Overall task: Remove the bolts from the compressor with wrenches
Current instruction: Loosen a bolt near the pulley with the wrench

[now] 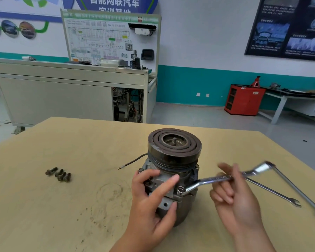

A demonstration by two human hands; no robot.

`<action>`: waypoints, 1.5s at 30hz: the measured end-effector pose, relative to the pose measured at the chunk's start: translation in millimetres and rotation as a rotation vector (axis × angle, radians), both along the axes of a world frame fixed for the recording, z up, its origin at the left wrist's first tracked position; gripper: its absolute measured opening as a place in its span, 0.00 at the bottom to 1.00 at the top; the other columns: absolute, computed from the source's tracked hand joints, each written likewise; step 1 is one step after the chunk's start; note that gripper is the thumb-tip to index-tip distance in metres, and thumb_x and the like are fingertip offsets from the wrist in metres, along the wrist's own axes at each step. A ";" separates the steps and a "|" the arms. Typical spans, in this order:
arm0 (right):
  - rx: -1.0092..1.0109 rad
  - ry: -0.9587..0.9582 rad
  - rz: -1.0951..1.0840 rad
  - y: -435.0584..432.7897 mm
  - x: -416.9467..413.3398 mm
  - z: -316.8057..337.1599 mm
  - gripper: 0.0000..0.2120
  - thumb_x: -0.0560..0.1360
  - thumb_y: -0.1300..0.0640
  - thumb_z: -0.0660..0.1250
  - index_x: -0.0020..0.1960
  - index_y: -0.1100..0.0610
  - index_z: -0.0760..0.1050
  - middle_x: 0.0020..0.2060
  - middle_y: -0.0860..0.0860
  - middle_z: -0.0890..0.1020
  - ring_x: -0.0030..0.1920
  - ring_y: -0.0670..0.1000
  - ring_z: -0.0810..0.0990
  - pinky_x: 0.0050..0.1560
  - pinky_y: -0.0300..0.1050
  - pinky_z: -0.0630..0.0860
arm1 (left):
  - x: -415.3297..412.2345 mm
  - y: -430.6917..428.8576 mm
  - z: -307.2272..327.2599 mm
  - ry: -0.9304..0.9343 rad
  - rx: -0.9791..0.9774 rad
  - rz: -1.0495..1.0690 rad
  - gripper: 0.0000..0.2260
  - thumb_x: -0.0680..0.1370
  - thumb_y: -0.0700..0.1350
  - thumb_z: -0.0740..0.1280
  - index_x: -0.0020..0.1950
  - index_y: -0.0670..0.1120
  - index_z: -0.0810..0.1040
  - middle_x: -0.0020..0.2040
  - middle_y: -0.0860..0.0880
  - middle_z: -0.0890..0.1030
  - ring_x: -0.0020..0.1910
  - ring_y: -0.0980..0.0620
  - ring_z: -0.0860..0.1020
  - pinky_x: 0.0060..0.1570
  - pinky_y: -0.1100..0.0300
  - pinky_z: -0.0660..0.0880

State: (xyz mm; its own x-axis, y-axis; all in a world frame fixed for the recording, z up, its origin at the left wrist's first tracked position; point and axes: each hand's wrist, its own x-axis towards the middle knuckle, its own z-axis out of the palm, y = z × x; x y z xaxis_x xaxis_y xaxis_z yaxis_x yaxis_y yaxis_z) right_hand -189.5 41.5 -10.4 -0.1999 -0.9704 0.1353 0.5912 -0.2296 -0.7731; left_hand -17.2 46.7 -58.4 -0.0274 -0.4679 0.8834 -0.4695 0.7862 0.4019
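compressor [173,157]: upright on the table [62,215]
left grip [151,202]: clamped round its housing, brace hard
right grip [238,202]: pinching the combination wrench [213,180], ring end on a flange bolt [180,190]; keep it square imo

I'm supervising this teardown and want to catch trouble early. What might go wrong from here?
The wrench ring sits on a bolt close to the left hand; a slip may pinch its fingers.
The compressor stands upright, steadied by that hand alone, so pulling might tip it.
The right hand looks loose on the wrench, so it could slip off.
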 end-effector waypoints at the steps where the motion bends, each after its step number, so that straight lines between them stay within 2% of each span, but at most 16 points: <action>1: -0.039 -0.071 0.030 7.3 -4.3 -2.3 0.15 0.71 0.47 0.62 0.33 0.54 0.80 0.18 0.46 0.63 0.18 0.42 0.58 0.20 0.30 0.60 | -0.1 0.0 -0.6 0.013 0.004 -0.003 0.26 0.70 0.46 0.67 0.68 0.59 0.68 0.65 0.55 0.63 0.65 0.54 0.66 0.54 0.26 0.66; 3: -0.153 -0.194 0.146 20.0 -10.6 -16.1 0.13 0.65 0.45 0.71 0.33 0.56 0.80 0.22 0.53 0.73 0.21 0.47 0.71 0.25 0.32 0.69 | -0.5 -0.4 -1.7 0.042 0.017 -0.009 0.29 0.69 0.46 0.67 0.70 0.59 0.65 0.64 0.55 0.64 0.64 0.53 0.67 0.54 0.27 0.66; 4: -0.275 -0.314 0.345 27.3 -10.3 -24.2 0.16 0.69 0.49 0.71 0.43 0.64 0.80 0.32 0.62 0.79 0.33 0.53 0.80 0.35 0.40 0.76 | -0.8 -0.7 -2.2 0.051 0.024 -0.008 0.30 0.69 0.46 0.67 0.70 0.60 0.65 0.63 0.55 0.64 0.64 0.54 0.67 0.55 0.27 0.66; 6: -0.099 -0.241 0.151 53.1 -10.6 -16.1 0.19 0.82 0.60 0.52 0.61 0.76 0.66 0.56 0.79 0.69 0.57 0.76 0.70 0.57 0.62 0.67 | -0.7 -1.1 -2.9 0.052 0.035 -0.003 0.27 0.69 0.46 0.67 0.67 0.60 0.67 0.63 0.55 0.64 0.64 0.54 0.67 0.55 0.27 0.66; 9: -0.091 -0.352 0.335 71.6 -15.7 -26.9 0.18 0.82 0.66 0.42 0.65 0.79 0.56 0.61 0.83 0.55 0.59 0.84 0.57 0.62 0.70 0.56 | -0.9 -0.3 -2.5 0.035 0.054 0.009 0.22 0.69 0.47 0.67 0.63 0.59 0.71 0.64 0.56 0.63 0.64 0.55 0.67 0.56 0.27 0.66; 13: -0.114 -0.414 0.408 73.9 -13.4 -20.3 0.16 0.80 0.72 0.41 0.64 0.82 0.54 0.60 0.84 0.54 0.59 0.80 0.60 0.64 0.66 0.55 | -0.1 0.3 -3.0 0.023 0.058 0.016 0.19 0.70 0.47 0.66 0.59 0.60 0.74 0.63 0.56 0.63 0.64 0.55 0.67 0.55 0.28 0.65; 17: -0.105 -0.361 0.250 78.2 -5.4 -20.6 0.17 0.79 0.75 0.38 0.63 0.83 0.53 0.58 0.85 0.53 0.59 0.74 0.68 0.62 0.61 0.59 | 0.2 -0.4 -2.3 0.007 0.053 0.020 0.16 0.70 0.47 0.67 0.57 0.60 0.76 0.63 0.54 0.64 0.63 0.52 0.68 0.54 0.28 0.65; 19: -0.072 -0.159 0.026 81.1 -2.6 -8.8 0.15 0.80 0.71 0.50 0.63 0.79 0.62 0.57 0.83 0.61 0.54 0.68 0.75 0.59 0.54 0.68 | 0.0 -0.6 -1.6 0.013 0.046 0.011 0.14 0.70 0.46 0.67 0.53 0.59 0.78 0.61 0.52 0.65 0.62 0.51 0.69 0.53 0.28 0.66; 21: -0.149 0.107 0.197 73.9 6.4 -18.0 0.23 0.62 0.45 0.79 0.48 0.61 0.82 0.41 0.73 0.79 0.32 0.57 0.82 0.34 0.41 0.78 | -0.6 0.1 -1.0 0.023 0.047 0.003 0.12 0.70 0.45 0.67 0.51 0.58 0.79 0.60 0.50 0.65 0.61 0.50 0.69 0.53 0.28 0.65; 23: 0.032 0.183 0.023 63.7 7.1 -5.4 0.26 0.48 0.32 0.77 0.35 0.49 0.83 0.22 0.58 0.77 0.17 0.51 0.73 0.20 0.31 0.67 | -1.1 1.7 0.6 0.026 0.056 -0.007 0.12 0.70 0.45 0.67 0.51 0.57 0.80 0.60 0.50 0.66 0.62 0.50 0.69 0.53 0.27 0.65; 26: 0.002 0.231 -0.158 29.0 10.3 -2.8 0.07 0.78 0.55 0.61 0.49 0.52 0.78 0.20 0.47 0.69 0.19 0.45 0.66 0.21 0.30 0.62 | -0.8 2.4 3.0 0.006 0.050 -0.022 0.13 0.70 0.44 0.66 0.51 0.58 0.80 0.61 0.50 0.65 0.64 0.51 0.68 0.54 0.27 0.65; 30: -0.051 0.252 0.030 7.1 5.4 -3.1 0.09 0.78 0.63 0.58 0.50 0.58 0.77 0.20 0.46 0.63 0.20 0.42 0.61 0.21 0.33 0.60 | 1.1 1.4 1.7 -0.010 0.017 -0.031 0.16 0.71 0.44 0.67 0.56 0.59 0.78 0.64 0.50 0.64 0.66 0.50 0.67 0.54 0.26 0.65; 35: -0.100 0.009 -0.116 21.6 2.4 2.8 0.13 0.71 0.56 0.63 0.30 0.56 0.81 0.18 0.47 0.67 0.17 0.44 0.65 0.19 0.29 0.61 | -2.0 -0.4 -1.2 0.111 0.004 -0.061 0.21 0.68 0.45 0.69 0.59 0.57 0.68 0.64 0.55 0.66 0.64 0.52 0.68 0.53 0.24 0.65; 38: -0.299 -0.120 0.221 44.9 -5.0 -6.9 0.15 0.71 0.54 0.68 0.44 0.67 0.81 0.37 0.66 0.82 0.34 0.60 0.82 0.35 0.38 0.77 | -2.2 -1.4 -1.8 0.119 0.006 -0.057 0.21 0.68 0.45 0.69 0.59 0.56 0.67 0.62 0.56 0.67 0.63 0.52 0.69 0.52 0.24 0.66; 40: -0.080 -0.149 0.064 66.1 -5.6 4.2 0.18 0.82 0.63 0.51 0.63 0.78 0.63 0.59 0.81 0.64 0.57 0.78 0.68 0.57 0.57 0.69 | -1.6 -1.2 -0.6 0.104 0.012 -0.046 0.20 0.68 0.46 0.69 0.58 0.56 0.68 0.62 0.55 0.66 0.63 0.53 0.69 0.53 0.25 0.65; 45: -0.098 -0.251 0.380 80.1 -14.4 -7.1 0.17 0.81 0.71 0.43 0.65 0.83 0.49 0.62 0.84 0.49 0.61 0.82 0.51 0.66 0.67 0.48 | -0.2 0.7 1.2 0.043 0.038 -0.014 0.18 0.69 0.47 0.68 0.58 0.58 0.73 0.62 0.54 0.64 0.63 0.54 0.68 0.53 0.26 0.66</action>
State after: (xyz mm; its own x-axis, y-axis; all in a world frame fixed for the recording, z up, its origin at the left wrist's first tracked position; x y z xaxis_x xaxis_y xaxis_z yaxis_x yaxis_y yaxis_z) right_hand -203.9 121.7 -17.5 0.1294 -0.9662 0.2232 0.8137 -0.0252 -0.5807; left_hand -17.4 47.4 -57.2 0.0035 -0.5013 0.8653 -0.4400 0.7762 0.4515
